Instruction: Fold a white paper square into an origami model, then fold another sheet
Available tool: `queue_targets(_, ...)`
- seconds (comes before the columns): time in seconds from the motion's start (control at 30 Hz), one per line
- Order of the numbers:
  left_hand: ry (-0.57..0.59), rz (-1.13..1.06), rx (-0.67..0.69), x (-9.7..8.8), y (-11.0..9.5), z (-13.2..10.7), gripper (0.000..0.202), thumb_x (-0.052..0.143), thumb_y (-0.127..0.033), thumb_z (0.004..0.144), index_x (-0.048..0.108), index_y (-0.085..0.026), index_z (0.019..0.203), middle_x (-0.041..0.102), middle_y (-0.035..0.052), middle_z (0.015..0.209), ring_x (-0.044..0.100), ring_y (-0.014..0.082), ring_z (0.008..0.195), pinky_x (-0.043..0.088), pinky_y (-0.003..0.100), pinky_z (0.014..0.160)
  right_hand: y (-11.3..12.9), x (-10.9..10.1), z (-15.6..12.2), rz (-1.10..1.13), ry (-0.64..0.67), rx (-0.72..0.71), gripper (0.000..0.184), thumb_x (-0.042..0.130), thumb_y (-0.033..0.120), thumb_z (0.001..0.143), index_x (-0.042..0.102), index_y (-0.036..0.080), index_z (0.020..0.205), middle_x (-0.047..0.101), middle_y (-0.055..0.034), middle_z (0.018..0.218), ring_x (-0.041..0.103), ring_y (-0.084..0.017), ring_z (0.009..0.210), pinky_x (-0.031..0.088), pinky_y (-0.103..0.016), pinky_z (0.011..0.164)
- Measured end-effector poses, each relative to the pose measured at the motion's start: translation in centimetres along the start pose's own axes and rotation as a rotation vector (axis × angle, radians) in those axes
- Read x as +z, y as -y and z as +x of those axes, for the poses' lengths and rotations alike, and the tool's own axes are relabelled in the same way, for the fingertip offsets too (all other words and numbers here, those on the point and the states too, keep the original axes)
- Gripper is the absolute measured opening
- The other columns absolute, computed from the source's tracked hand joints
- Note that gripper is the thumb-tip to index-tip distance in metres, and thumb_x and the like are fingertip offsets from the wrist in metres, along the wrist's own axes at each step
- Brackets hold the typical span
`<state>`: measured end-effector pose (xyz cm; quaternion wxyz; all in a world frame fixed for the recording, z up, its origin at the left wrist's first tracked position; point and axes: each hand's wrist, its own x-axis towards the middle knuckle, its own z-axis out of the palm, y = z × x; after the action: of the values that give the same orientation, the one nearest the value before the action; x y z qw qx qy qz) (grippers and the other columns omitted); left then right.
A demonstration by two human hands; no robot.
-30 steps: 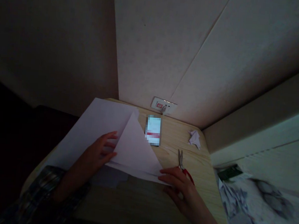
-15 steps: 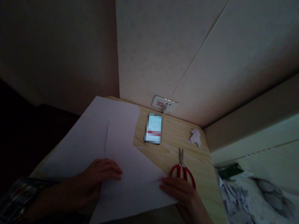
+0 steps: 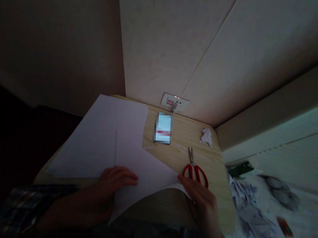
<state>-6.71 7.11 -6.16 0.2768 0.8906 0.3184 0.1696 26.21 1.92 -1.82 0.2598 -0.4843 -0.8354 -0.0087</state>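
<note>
A large white sheet of paper lies on a small wooden table, with a folded triangular flap over its near part. My left hand rests flat on the flap near the fold, fingers stretched out and together. My right hand touches the paper's right corner with its fingertips, fingers extended. Red-handled scissors lie just beyond my right hand.
A phone with a lit screen lies near the wall under a wall socket. A crumpled paper piece sits at the table's far right corner. Paper scraps litter the surface to the right. Walls close off the back.
The raised flap has been laid flat onto the sheet. The paper slid toward me, its near edge now over the table's front. Both hands moved nearer with it.
</note>
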Motion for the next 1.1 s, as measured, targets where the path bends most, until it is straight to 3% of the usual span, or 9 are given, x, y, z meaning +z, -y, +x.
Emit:
queue_targets(0.17,0.077,-0.029,-0.028,-0.6,-1.0,-0.8,0.048,0.055,-0.03,0.082,0.05,-0.035,0.13,0.062,0.0007,0.125,0.05,0.024,0.119,0.035,0.039,0.101,1.2,0.6,-0.9,0.007,-0.009,0.107,0.043,0.047,0.007,0.085,0.06,0.019,0.125,0.073,-0.0067,0.11,0.07,-0.02,0.099,0.058,-0.031,0.082)
queue_targets(0.3,0.085,-0.035,-0.046,-0.1,-1.5,-0.9,0.038,0.048,-0.028,0.089,0.055,-0.035,0.126,0.064,0.0004,0.123,0.053,0.022,0.117,0.034,0.037,0.102,1.8,1.1,-1.5,0.019,-0.047,0.205,0.041,0.048,0.008,0.087,0.061,0.019,0.124,0.073,-0.0076,0.109,0.07,-0.021,0.097,0.057,-0.033,0.083)
queue_targets(0.43,0.034,-0.036,-0.09,0.3,-1.8,-0.7,0.034,0.039,-0.021,0.094,0.06,-0.032,0.12,0.069,0.0011,0.115,0.056,0.0209,0.111,0.037,0.035,0.098,1.9,1.2,-1.8,0.013,-0.087,0.288,0.039,0.049,0.012,0.089,0.061,0.022,0.125,0.074,-0.0076,0.107,0.071,-0.022,0.094,0.057,-0.034,0.08)
queue_targets(0.53,-0.012,-0.026,-0.089,0.2,-2.6,-0.7,0.031,0.041,-0.027,0.095,0.06,-0.031,0.118,0.07,0.0018,0.113,0.057,0.0216,0.109,0.039,0.035,0.097,1.9,1.2,-1.9,-0.008,-0.104,0.321,0.039,0.048,0.015,0.091,0.061,0.024,0.126,0.074,-0.0078,0.106,0.071,-0.023,0.092,0.057,-0.035,0.078)
queue_targets(0.7,-0.112,0.063,-0.107,-0.6,-3.7,-0.6,0.029,0.049,-0.038,0.091,0.06,-0.028,0.116,0.067,0.004,0.118,0.053,0.0247,0.114,0.031,0.042,0.101,2.2,1.0,-1.8,0.046,-0.106,0.226,0.041,0.047,0.013,0.09,0.058,0.022,0.128,0.071,-0.0094,0.113,0.068,-0.023,0.102,0.056,-0.037,0.085)
queue_targets(0.77,-0.139,0.076,-0.113,-1.0,-3.3,-0.5,0.027,0.043,-0.037,0.095,0.064,-0.026,0.107,0.068,0.0045,0.114,0.054,0.0241,0.112,0.03,0.043,0.1,2.3,0.9,-1.8,0.084,-0.086,0.148,0.041,0.047,0.014,0.089,0.059,0.021,0.128,0.069,-0.0104,0.117,0.065,-0.023,0.107,0.055,-0.038,0.089)
queue_targets(0.87,-0.159,0.012,-0.069,-1.5,-2.2,-0.5,0.039,0.038,-0.049,0.094,0.064,-0.024,0.109,0.068,0.0068,0.111,0.055,0.025,0.107,0.034,0.041,0.097,2.0,0.9,-1.7,0.17,-0.017,0.081,0.039,0.045,0.015,0.09,0.06,0.021,0.126,0.066,-0.0105,0.122,0.062,-0.022,0.113,0.053,-0.04,0.093)
queue_targets(1.1,-0.2,-0.11,-0.089,-1.4,-0.3,-0.9,0.056,0.029,-0.06,0.092,0.064,-0.02,0.108,0.067,0.01,0.108,0.057,0.0246,0.103,0.042,0.036,0.093,0.4,1.0,-0.7,0.442,0.234,0.181,0.032,0.052,0.017,0.091,0.061,0.023,0.121,0.065,-0.0089,0.12,0.059,-0.02,0.113,0.049,-0.04,0.097)
